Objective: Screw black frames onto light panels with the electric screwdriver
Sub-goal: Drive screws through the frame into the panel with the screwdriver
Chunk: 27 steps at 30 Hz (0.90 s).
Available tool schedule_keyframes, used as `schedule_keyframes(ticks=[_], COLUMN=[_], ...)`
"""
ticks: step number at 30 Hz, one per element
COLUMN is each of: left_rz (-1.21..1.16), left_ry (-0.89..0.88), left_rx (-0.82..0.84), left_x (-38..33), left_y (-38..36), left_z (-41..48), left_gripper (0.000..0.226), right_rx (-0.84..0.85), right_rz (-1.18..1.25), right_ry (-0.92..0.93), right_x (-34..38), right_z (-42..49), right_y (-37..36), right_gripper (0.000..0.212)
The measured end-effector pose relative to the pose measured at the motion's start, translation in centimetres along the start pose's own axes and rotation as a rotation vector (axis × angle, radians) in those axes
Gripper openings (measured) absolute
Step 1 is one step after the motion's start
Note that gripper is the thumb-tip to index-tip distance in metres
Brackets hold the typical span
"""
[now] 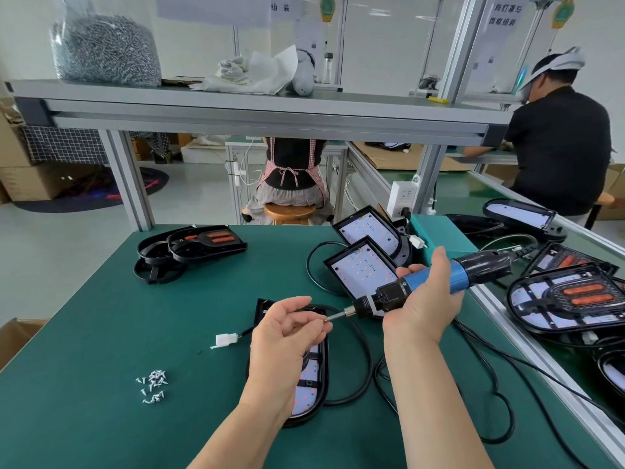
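My right hand (427,306) grips the blue and black electric screwdriver (436,282), held nearly level with its bit pointing left. My left hand (287,336) is raised palm up, and its fingertips pinch a small screw (325,319) against the bit's tip. Under both hands a light panel in a black frame (313,384) lies on the green table, its white connector (225,340) sticking out to the left. A small heap of loose screws (154,387) lies at the lower left.
Black frames (189,248) are stacked at the back left. Two rectangular light panels (363,265) lean at the back centre. More assembled panels (575,299) lie on the belt at right. Black cables (473,374) loop across the table. Two people work behind the bench.
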<state>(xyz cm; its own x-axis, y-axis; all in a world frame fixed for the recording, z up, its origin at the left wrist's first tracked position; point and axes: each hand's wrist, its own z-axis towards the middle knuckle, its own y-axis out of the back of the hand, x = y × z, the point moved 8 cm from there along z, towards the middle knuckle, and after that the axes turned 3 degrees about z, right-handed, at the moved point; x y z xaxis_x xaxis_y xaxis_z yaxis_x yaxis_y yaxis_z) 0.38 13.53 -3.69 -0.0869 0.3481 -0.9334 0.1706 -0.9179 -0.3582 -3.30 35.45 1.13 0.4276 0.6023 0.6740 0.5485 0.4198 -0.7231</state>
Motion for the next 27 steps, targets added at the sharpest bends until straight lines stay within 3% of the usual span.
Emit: schedule_keyframes(ticks=[14,20,23,27], left_rz=[-0.002,0.077,0.236,0.689], left_ry=[0.048,-0.046,-0.174,-0.547], left_rx=[-0.016,-0.046,-0.077,-0.155], left_x=[0.1,-0.6,-1.8,-4.1], left_y=[0.1,0.0,-0.3,-1.2], left_z=[-0.5,-1.2,-1.8,-3.8], left_gripper=[0.026,0.021,0.026,0.042], right_rx=[0.017,0.040,0.019,-0.029], right_rz=[0.001,-0.008,-0.009,-0.027], right_ry=[0.019,0.034,-0.020,-0.108], right_x=[0.4,0.7,0.3,-0.9], right_z=[-0.4,-0.5,-0.3,-0.2], right_y=[0.0,-0.3,0.0,0.8], right_gripper=[0.020,0.023,0.021,0.023])
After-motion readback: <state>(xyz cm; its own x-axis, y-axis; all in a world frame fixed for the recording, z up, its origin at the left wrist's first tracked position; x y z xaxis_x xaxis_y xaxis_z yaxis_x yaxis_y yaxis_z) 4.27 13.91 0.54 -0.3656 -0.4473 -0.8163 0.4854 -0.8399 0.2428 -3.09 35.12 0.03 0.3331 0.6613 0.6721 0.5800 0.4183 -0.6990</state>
